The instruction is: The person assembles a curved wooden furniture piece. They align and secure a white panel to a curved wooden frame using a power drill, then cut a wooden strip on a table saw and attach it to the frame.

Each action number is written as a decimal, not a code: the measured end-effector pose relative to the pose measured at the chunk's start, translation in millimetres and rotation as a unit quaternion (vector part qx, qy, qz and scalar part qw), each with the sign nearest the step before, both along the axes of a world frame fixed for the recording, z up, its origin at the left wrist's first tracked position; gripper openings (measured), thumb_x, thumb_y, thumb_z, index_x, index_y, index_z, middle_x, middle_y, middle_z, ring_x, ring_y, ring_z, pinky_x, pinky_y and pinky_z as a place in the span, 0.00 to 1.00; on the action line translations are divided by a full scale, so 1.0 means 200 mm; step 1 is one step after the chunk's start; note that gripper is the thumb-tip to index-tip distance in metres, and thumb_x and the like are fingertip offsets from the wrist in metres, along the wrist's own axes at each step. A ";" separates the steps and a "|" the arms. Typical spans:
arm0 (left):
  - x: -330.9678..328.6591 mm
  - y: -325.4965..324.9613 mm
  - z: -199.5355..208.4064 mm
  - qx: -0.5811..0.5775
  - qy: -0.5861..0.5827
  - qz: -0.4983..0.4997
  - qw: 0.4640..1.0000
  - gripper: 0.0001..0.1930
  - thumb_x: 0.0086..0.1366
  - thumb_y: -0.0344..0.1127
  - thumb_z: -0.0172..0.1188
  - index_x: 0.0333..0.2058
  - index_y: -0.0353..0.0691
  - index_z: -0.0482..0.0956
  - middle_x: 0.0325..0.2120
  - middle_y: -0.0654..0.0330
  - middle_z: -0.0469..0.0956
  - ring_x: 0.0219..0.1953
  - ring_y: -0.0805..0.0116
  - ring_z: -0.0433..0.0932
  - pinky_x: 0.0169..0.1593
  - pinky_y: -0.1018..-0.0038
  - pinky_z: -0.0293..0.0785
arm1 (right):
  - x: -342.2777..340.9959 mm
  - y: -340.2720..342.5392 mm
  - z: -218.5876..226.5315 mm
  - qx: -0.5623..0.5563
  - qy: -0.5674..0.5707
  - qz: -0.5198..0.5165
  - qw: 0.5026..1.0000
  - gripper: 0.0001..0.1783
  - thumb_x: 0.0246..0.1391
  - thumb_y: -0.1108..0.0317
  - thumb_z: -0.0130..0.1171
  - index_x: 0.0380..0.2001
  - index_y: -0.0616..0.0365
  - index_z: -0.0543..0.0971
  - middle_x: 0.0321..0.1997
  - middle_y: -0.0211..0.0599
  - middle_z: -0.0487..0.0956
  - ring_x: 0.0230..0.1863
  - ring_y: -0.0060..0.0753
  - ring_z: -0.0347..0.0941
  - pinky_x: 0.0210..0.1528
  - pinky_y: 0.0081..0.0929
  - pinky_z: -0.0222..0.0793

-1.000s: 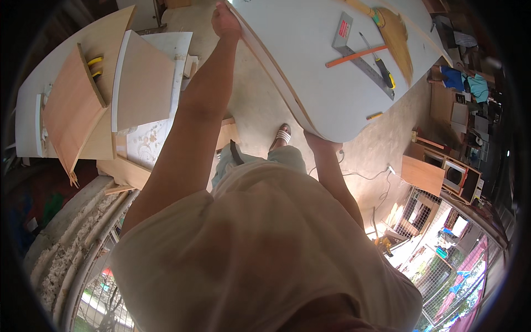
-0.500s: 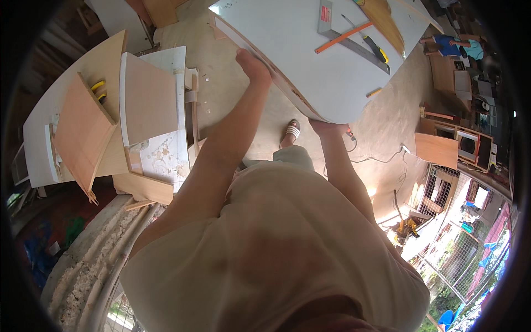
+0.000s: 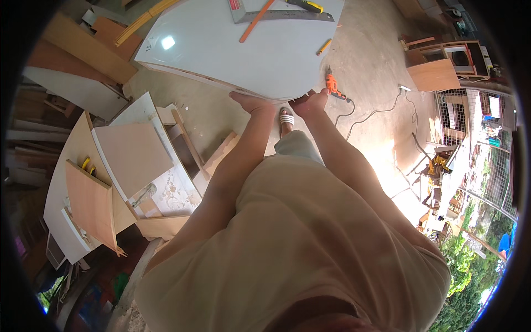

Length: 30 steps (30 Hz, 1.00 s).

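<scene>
A large white-topped board [image 3: 232,55] with a rounded near corner extends in front of me, its side edge facing me. My left hand [image 3: 255,104] is closed on the near edge, its fingers partly hidden by the board. Close by on the right, my right hand [image 3: 311,103] curls its fingers at the rounded corner. On top lie a try square [image 3: 290,16] with a metal blade, a flat orange stick [image 3: 256,21], a yellow-and-black screwdriver [image 3: 307,5] and a short yellow pencil [image 3: 324,47].
An orange power drill [image 3: 332,84] lies on the concrete floor right of the board, its cord running to a white socket strip [image 3: 405,88]. At left, panels and a plywood piece [image 3: 88,199] are stacked. My sandalled foot [image 3: 286,119] stands below the board.
My left hand has come right along the board's edge, nearer my right hand. The board appears turned and farther left in view. The drill now shows fully.
</scene>
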<state>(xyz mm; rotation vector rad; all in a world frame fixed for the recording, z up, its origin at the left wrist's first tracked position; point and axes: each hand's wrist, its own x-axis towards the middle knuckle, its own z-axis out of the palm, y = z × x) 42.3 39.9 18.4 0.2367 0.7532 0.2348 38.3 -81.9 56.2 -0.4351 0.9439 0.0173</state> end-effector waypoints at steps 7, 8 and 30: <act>0.01 -0.01 0.04 0.027 -0.011 -0.012 1.000 0.32 0.70 0.61 0.28 0.62 0.51 0.64 0.62 0.66 0.65 0.64 0.63 0.64 0.65 0.61 0.62 | 0.11 0.03 -0.13 -0.040 -0.033 -0.033 0.998 0.45 0.65 0.34 0.25 0.69 0.61 0.53 0.72 0.46 0.59 0.73 0.44 0.53 0.71 0.39 0.51; 0.01 0.01 0.03 0.032 -0.028 -0.013 0.999 0.32 0.69 0.61 0.28 0.62 0.51 0.65 0.61 0.66 0.66 0.64 0.63 0.64 0.64 0.60 0.62 | 0.10 0.04 -0.11 -0.024 -0.030 -0.031 0.999 0.44 0.65 0.34 0.25 0.69 0.59 0.54 0.72 0.43 0.59 0.72 0.43 0.54 0.71 0.40 0.52; 0.00 0.00 0.23 0.040 -0.024 -0.074 0.996 0.26 0.70 0.53 0.34 0.59 0.50 0.69 0.55 0.66 0.72 0.58 0.61 0.72 0.56 0.59 0.73 | 0.12 0.04 -0.02 0.016 0.042 -0.026 0.999 0.37 0.67 0.38 0.29 0.68 0.53 0.59 0.68 0.34 0.66 0.67 0.39 0.63 0.63 0.35 0.63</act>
